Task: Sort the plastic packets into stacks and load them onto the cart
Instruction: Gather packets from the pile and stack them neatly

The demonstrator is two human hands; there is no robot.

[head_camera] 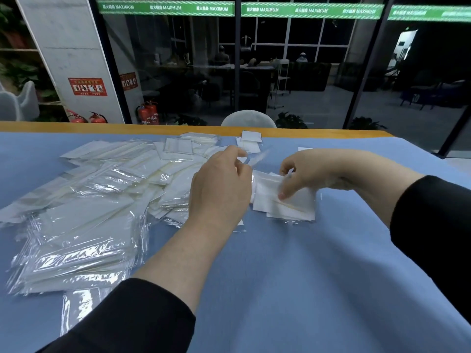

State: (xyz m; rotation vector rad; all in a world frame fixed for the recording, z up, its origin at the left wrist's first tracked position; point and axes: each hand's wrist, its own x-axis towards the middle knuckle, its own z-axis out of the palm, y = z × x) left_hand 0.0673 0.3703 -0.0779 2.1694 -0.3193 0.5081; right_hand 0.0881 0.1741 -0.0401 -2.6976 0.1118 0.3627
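A thin packet (257, 155) is pinched by the left hand (221, 184); a small stack (283, 200) is pressed by the right hand (305, 171). Light, slippery film: best gripped at edges.

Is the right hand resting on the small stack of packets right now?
Yes, the right hand presses its fingers onto the small stack of packets on the blue cloth.

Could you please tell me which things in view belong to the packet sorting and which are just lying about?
Part of the job:
- large packet pile
- small stack under the right hand
- packet pinched by the left hand
- far small stacks

Just there:
- blue tablecloth
- fire extinguishers
- grey chair
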